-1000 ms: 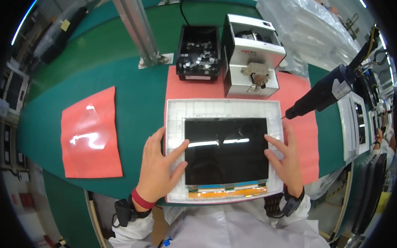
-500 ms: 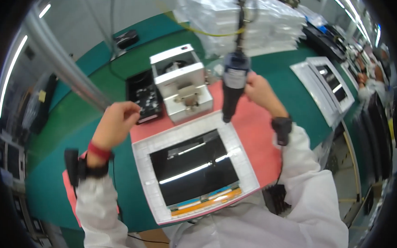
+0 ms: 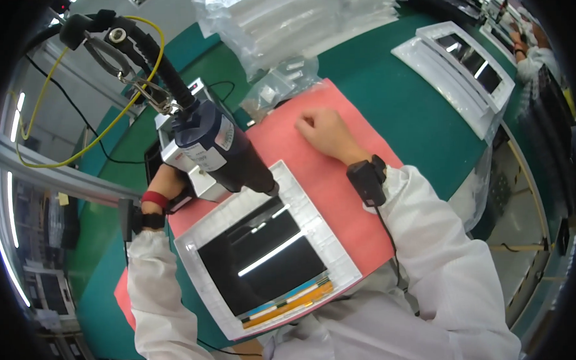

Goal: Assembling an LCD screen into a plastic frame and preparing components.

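Observation:
My left hand [image 3: 167, 181] reaches in beside a white box-like machine [image 3: 206, 185]. Its fingers are hidden, so I cannot tell what they hold. Closed into a loose fist, my right hand [image 3: 324, 133] is over the pink mat [image 3: 365, 222], with nothing visible in it. A dark powered screwdriver [image 3: 233, 161] hangs tilted between the hands, its tip over the far edge of a white tray-like frame [image 3: 325, 232]. Neither hand touches the screwdriver. Inside the frame lies a black display panel [image 3: 259, 254] with an orange strip [image 3: 292, 307] along its near side.
Clear plastic bags [image 3: 281, 85] lie beyond the mat, before a stack of plastic-wrapped white sheets [image 3: 301, 24]. Another framed panel [image 3: 455, 72] rests at the right on the green table [image 3: 400, 119]. A yellow cable [image 3: 109, 147] loops at the upper left. Someone else's arm [image 3: 520, 48] shows far right.
My right hand has left the screwdriver and closed over the mat. The screwdriver now leans, its tip still near the frame's far edge. My left hand has gone in beside the machine.

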